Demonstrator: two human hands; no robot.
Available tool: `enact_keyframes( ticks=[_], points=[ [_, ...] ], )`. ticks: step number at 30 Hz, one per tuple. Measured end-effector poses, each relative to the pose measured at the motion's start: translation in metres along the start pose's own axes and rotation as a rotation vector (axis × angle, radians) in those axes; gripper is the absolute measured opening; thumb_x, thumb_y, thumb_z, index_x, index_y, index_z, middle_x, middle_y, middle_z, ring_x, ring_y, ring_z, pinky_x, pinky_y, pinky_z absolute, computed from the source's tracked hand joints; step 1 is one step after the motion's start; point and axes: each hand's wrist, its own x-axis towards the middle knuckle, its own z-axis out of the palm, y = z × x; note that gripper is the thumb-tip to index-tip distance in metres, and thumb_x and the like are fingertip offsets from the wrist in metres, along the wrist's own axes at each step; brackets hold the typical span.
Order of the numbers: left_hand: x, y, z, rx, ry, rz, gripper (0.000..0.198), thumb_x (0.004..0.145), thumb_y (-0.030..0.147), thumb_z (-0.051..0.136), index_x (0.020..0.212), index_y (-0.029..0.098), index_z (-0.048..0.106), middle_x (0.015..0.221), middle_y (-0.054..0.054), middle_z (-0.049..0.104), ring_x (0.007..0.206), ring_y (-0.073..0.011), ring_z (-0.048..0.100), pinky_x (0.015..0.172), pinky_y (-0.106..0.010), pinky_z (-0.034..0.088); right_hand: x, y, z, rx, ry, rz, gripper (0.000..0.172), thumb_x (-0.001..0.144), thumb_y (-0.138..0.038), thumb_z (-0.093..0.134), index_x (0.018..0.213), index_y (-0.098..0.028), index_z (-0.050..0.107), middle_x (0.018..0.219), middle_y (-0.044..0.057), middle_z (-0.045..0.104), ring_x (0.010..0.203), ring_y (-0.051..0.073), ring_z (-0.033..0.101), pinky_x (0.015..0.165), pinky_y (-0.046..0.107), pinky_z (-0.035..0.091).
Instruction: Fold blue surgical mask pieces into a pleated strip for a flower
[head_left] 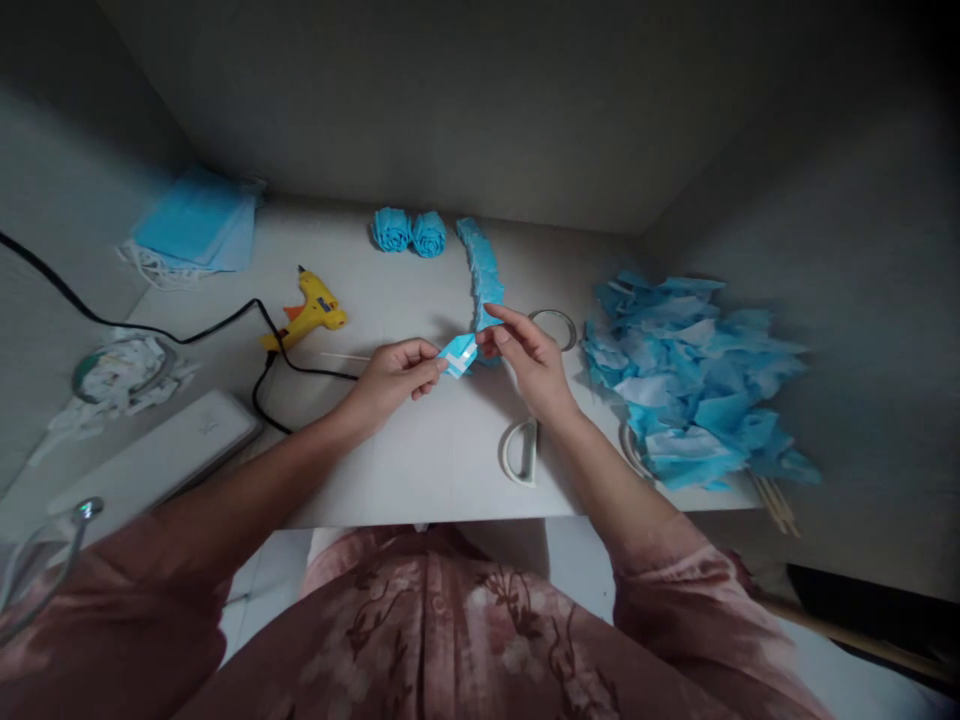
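Note:
A small folded piece of blue and white mask fabric is held over the middle of the table. My left hand pinches its left corner between thumb and fingers. At the opposite corner, the fingers of my right hand are closed on it, the index finger raised. Just behind the piece lies a long strip of overlapping blue fabric, its near end partly hidden by my right hand. Two rolled blue fabric roses sit beside the strip's far end. A yellow glue gun rests left of my hands.
Blue fabric pieces are heaped at right, near wooden sticks. A ring-shaped roll and a D-shaped white ring lie nearby. At left are face masks, a black cord, white scraps and a white case.

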Motion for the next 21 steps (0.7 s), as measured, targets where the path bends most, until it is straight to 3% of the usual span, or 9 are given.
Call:
enact_keyframes(
  ticks=[7, 21],
  points=[
    [0.0002, -0.0018, 0.0008, -0.036, -0.013, -0.007, 0.026, 0.071, 0.040, 0.075, 0.074, 0.017, 0.062, 0.057, 0.005, 0.052, 0.052, -0.0073, 0.044, 0.049, -0.022, 0.033, -0.0007, 0.0029, 0.0019, 0.009, -0.116, 0.035, 0.047, 0.084, -0.043, 0.077, 0.127, -0.028, 0.067, 0.088, -0.001, 0.063, 0.083, 0.013, 0.060, 0.081, 0.030, 0.050],
    [-0.0008, -0.0018, 0.0007, -0.034, -0.032, -0.034, 0.029, 0.076, 0.043, 0.073, 0.073, 0.017, 0.060, 0.060, 0.004, 0.055, 0.053, -0.0069, 0.045, 0.052, -0.022, 0.037, 0.0004, 0.0040, -0.0002, -0.033, -0.106, 0.017, 0.049, 0.085, -0.046, 0.075, 0.127, -0.025, 0.065, 0.083, -0.002, 0.060, 0.078, 0.012, 0.056, 0.078, 0.029, 0.048]
  ],
)
